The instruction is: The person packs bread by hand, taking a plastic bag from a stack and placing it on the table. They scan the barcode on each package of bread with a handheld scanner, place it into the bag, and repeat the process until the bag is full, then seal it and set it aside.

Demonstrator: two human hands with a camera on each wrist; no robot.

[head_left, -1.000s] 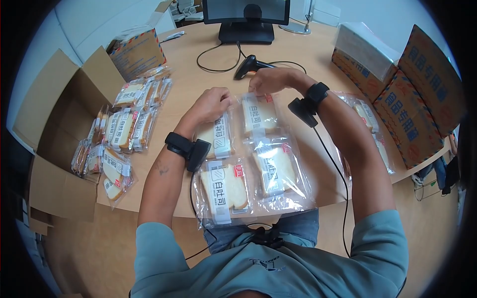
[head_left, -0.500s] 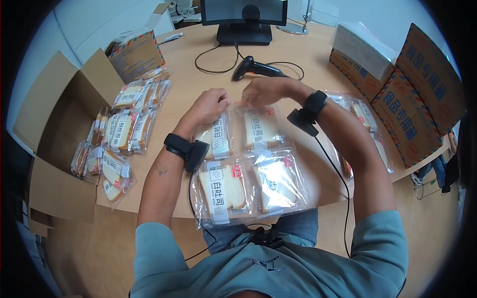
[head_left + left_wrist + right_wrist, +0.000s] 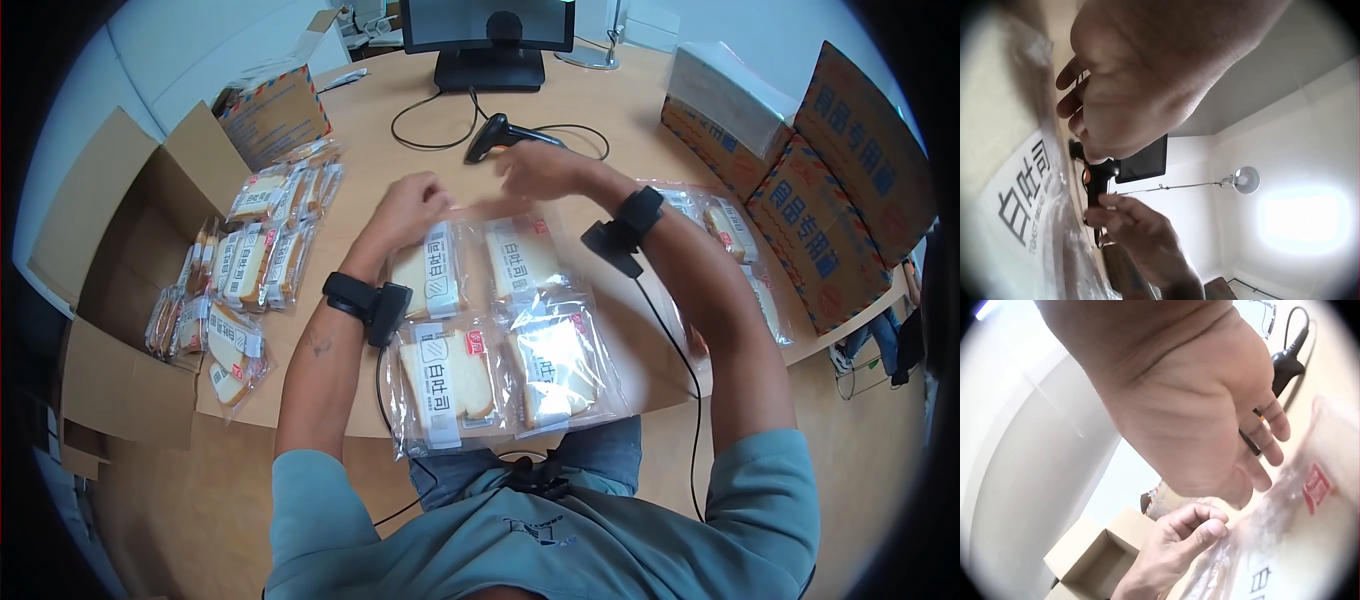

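Four clear-wrapped packs of sliced toast bread lie in a two-by-two block on the round wooden table (image 3: 640,110), at the edge nearest the person. The far-left bread pack (image 3: 430,270) and far-right bread pack (image 3: 522,258) sit side by side, touching; the near-left bread pack (image 3: 447,378) and near-right bread pack (image 3: 560,365) lie just below them.

Both hands hover at the block's 12 o'clock edge. The left hand (image 3: 408,208) is over the top of the far-left pack, fingers curled, thumb against forefinger; whether it pinches the wrapper cannot be told. The right hand (image 3: 535,165), blurred, is above the far-right pack with fingers loosely spread, holding nothing.

A barcode scanner (image 3: 497,133) lies just beyond the hands, a monitor (image 3: 490,35) farther at 12 o'clock. More bread packs (image 3: 250,255) spread at 9 o'clock beside an open cardboard box (image 3: 100,250); printed cartons (image 3: 815,180) stand at 2 o'clock.
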